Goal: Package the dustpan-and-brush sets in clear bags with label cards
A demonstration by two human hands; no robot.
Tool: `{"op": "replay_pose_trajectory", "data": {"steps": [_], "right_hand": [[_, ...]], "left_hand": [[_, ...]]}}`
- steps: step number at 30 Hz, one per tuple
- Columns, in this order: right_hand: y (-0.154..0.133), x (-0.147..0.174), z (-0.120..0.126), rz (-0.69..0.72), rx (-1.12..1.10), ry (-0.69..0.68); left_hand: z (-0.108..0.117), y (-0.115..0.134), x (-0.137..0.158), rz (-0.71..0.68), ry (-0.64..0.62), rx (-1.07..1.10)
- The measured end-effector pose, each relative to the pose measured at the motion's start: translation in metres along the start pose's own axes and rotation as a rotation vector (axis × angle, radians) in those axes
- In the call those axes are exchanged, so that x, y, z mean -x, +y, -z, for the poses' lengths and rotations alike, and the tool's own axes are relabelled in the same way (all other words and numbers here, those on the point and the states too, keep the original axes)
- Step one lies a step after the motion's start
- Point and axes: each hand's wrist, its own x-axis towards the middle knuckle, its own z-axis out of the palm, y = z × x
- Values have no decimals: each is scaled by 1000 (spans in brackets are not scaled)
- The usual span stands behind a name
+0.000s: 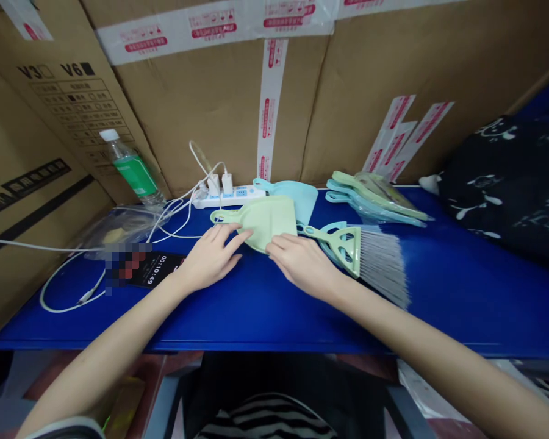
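Note:
A light green dustpan [269, 219] lies in front of me on the blue table, its handle pointing left. My left hand [213, 256] is at its near left side, fingers stretched and apart, the fingertips touching the pan near the handle. At the near right corner, my right hand [304, 265] has its fingers curled together on the pan's edge; the fingertips are partly hidden. Behind it, partly covered, lies a light blue dustpan [297, 195]. To the right of my right hand is a green-handled brush [384, 262] with grey bristles, overlapping a blue handle.
Bagged green and blue dustpans [375, 198] lie at the back right. A power strip [238, 195] with white cables, a bottle [135, 174] and a phone [158, 268] are on the left. Cardboard boxes [201, 110] wall the back; a black patterned bag [507, 189] stands right.

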Motion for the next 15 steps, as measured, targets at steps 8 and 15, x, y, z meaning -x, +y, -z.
{"op": "replay_pose_trajectory", "data": {"steps": [8,15], "right_hand": [[-21,21,-14,127,-66,16],[-24,40,-23,156,-184,52]], "left_hand": [[-2,4,0,-158,-163,26],[-6,11,0,-257,-314,186]]}}
